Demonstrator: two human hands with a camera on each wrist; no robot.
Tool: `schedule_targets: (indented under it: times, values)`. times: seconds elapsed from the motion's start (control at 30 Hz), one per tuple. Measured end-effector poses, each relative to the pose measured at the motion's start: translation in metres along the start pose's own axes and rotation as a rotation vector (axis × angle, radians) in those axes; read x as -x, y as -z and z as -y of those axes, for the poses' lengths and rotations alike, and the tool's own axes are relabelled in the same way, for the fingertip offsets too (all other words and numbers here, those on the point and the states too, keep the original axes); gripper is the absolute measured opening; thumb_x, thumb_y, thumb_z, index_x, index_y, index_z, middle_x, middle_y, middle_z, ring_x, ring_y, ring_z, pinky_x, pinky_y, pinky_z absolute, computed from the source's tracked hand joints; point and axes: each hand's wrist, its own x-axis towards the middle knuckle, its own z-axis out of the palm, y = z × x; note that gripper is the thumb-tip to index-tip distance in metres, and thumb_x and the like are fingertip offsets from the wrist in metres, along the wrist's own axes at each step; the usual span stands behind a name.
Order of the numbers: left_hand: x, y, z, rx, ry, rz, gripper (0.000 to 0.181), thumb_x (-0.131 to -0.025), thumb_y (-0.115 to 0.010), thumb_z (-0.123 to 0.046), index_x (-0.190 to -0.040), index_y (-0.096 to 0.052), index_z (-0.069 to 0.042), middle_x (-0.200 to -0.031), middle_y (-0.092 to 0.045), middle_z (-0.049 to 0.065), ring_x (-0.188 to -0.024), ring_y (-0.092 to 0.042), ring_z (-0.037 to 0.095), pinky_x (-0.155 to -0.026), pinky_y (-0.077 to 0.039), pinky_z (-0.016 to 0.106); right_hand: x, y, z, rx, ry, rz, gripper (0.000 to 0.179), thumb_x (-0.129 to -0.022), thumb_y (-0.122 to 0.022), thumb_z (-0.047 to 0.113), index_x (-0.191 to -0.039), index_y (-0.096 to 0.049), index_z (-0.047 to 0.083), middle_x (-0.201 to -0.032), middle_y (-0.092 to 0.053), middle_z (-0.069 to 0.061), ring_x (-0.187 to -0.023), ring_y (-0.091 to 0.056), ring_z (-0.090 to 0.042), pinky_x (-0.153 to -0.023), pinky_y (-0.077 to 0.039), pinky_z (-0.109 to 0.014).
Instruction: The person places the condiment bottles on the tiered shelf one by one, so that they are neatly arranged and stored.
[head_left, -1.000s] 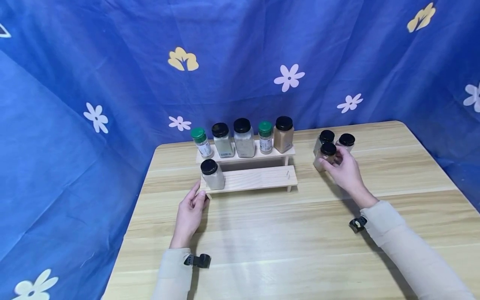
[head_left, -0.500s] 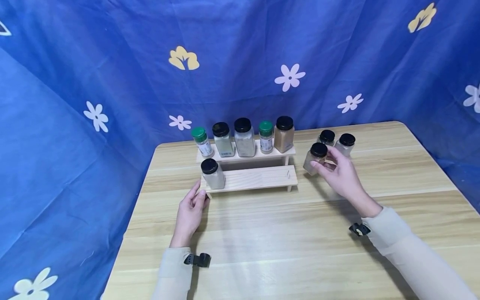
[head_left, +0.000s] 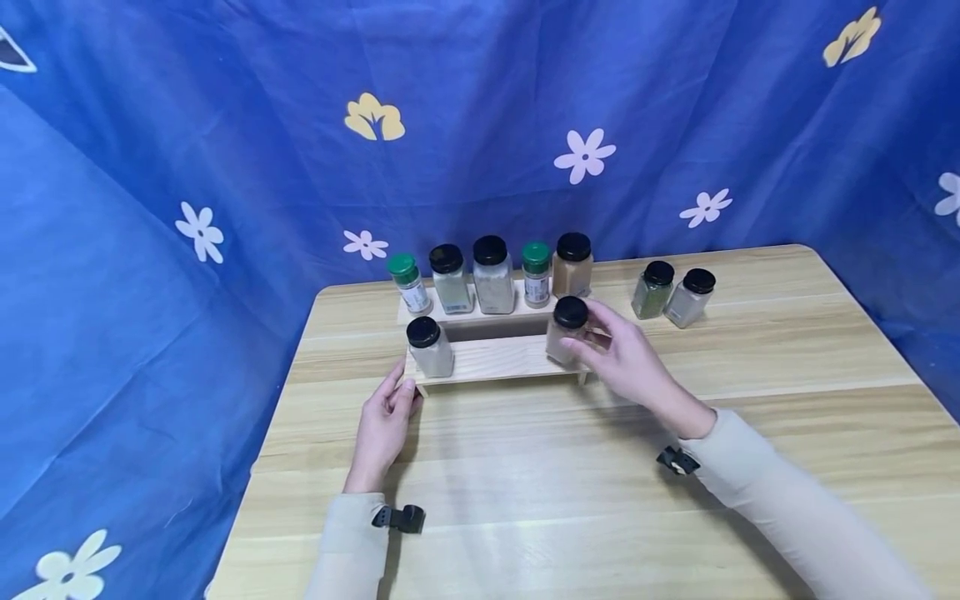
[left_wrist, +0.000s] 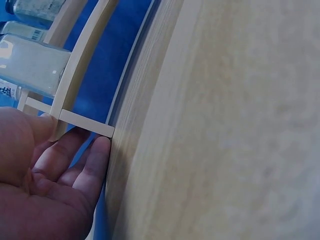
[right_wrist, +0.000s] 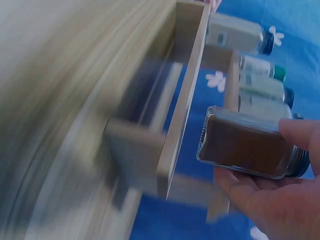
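A two-tier wooden spice rack [head_left: 502, 357] stands on the table. My left hand [head_left: 384, 427] grips the left end of its lower tier, thumb at the board and fingers by the leg [left_wrist: 85, 122]. In my right hand [head_left: 626, 354] is a square spice jar [right_wrist: 245, 145] with a black lid and brown contents, pinched between thumb and fingers. It hangs over the right end of the lower tier; in the right wrist view its base is apart from the board. A black-lidded jar of pale powder [head_left: 432, 354] stands at that tier's left end.
Along the upper tier stand several jars, including a green-capped shaker [head_left: 536, 279] and a large brown jar [head_left: 573, 268]. On the table at right are a jar of green herbs [head_left: 652, 293] and a pale jar [head_left: 687, 302]. A blue curtain [head_left: 480, 125] hangs behind.
My right hand has lifted the brown-filled jar from beside the two jars at right and carried it left over the lower tier. My left hand stays at the rack's end.
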Motion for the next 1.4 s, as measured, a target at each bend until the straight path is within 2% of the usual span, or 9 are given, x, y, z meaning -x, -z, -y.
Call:
schedule_targets:
  times: [0.33, 0.53, 0.77, 0.97, 1.1, 1.23, 1.4]
  values:
    - [-0.001, -0.002, -0.002, 0.036, 0.000, 0.001, 0.050, -0.113, -0.050, -0.023, -0.161, -0.043, -0.015, -0.151, -0.058, 0.022, -0.137, -0.061, 0.030, -0.106, -0.058, 0.024, -0.029, -0.054, 0.019, -0.031, 0.071, 0.143, 0.058, -0.096, -0.078, 0.011, -0.149, -0.055, 0.005, -0.138, -0.068, -0.016, -0.122, -0.070, -0.032, -0.109, -0.062, -0.041]
    - [0.003, -0.001, -0.004, 0.006, 0.010, -0.005, 0.051, -0.113, -0.050, -0.025, -0.162, -0.041, -0.016, -0.150, -0.058, 0.022, -0.137, -0.062, 0.032, -0.108, -0.058, 0.027, -0.038, -0.081, 0.023, -0.028, 0.057, 0.196, 0.054, -0.097, -0.077, 0.013, -0.147, -0.056, 0.007, -0.134, -0.070, -0.012, -0.120, -0.071, -0.026, -0.106, -0.063, -0.039]
    - [0.003, 0.000, -0.003, -0.006, 0.005, -0.003, 0.051, -0.113, -0.049, -0.024, -0.163, -0.040, -0.016, -0.148, -0.060, 0.022, -0.135, -0.062, 0.032, -0.107, -0.058, 0.027, -0.038, -0.095, 0.022, -0.071, 0.009, 0.229, 0.058, -0.097, -0.076, 0.011, -0.150, -0.053, 0.006, -0.137, -0.068, -0.014, -0.122, -0.069, -0.029, -0.107, -0.063, -0.038]
    - [0.001, -0.001, -0.001, 0.008, -0.001, -0.007, 0.050, -0.113, -0.049, -0.023, -0.162, -0.042, -0.016, -0.148, -0.060, 0.021, -0.135, -0.061, 0.028, -0.104, -0.059, 0.020, -0.040, -0.095, 0.020, -0.004, -0.006, 0.219, 0.064, -0.095, -0.080, 0.019, -0.152, -0.052, 0.013, -0.140, -0.068, -0.010, -0.126, -0.068, -0.027, -0.112, -0.059, -0.042]
    - [0.001, -0.001, 0.000, 0.021, -0.003, -0.001, 0.050, -0.113, -0.048, -0.022, -0.162, -0.041, -0.015, -0.151, -0.058, 0.021, -0.136, -0.060, 0.028, -0.106, -0.058, 0.022, -0.039, -0.088, 0.019, -0.028, -0.015, 0.223, 0.073, -0.091, -0.085, 0.022, -0.154, -0.050, 0.012, -0.147, -0.064, -0.010, -0.133, -0.065, -0.028, -0.118, -0.055, -0.042]
    - [0.001, -0.001, 0.000, 0.020, -0.002, 0.003, 0.050, -0.113, -0.049, -0.023, -0.162, -0.041, -0.015, -0.151, -0.057, 0.022, -0.136, -0.061, 0.031, -0.107, -0.058, 0.024, -0.033, -0.072, 0.018, -0.041, 0.020, 0.203, 0.073, -0.091, -0.086, 0.022, -0.153, -0.051, 0.009, -0.150, -0.061, -0.011, -0.135, -0.064, -0.031, -0.119, -0.054, -0.044]
    - [0.002, 0.000, -0.001, 0.006, 0.006, 0.004, 0.051, -0.113, -0.050, -0.025, -0.163, -0.041, -0.017, -0.149, -0.058, 0.023, -0.136, -0.061, 0.033, -0.108, -0.058, 0.026, -0.022, -0.039, 0.017, 0.012, 0.049, 0.132, 0.066, -0.090, -0.085, 0.019, -0.149, -0.056, 0.008, -0.146, -0.064, -0.013, -0.132, -0.065, -0.032, -0.116, -0.056, -0.045]
